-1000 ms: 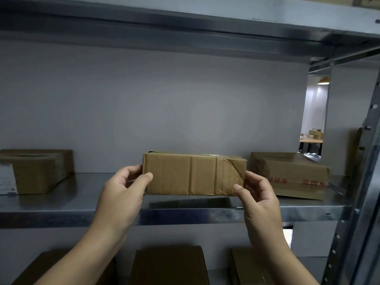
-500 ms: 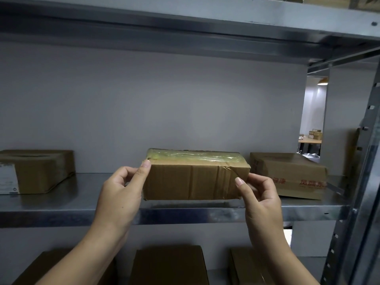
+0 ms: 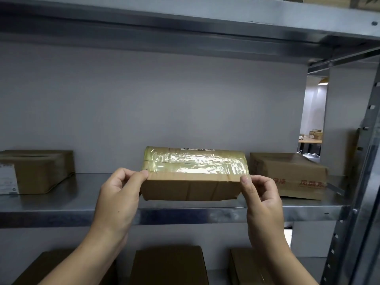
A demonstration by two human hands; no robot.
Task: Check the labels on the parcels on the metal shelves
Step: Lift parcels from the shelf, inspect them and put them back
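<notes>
Parcel (image 3: 193,182) now tips further toward the camera, taped top showing, left hand (image 3: 121,194) and right hand (image 3: 261,194) pinching its ends over the middle shelf (image 3: 61,202) front; keep rolling evenly until the far-edge label (image 3: 197,149) reads.

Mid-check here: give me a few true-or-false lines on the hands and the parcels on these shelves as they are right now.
1. The left hand and the right hand hold the middle parcel by its two ends. True.
2. The top of the middle parcel is bare cardboard. False: shiny clear tape covers it.
3. The left box carries a white label on a side facing the camera. True.
4. The right box has blue print. False: its print is red.
5. Nothing lies below this shelf. False: more boxes lie on the level below.
</notes>
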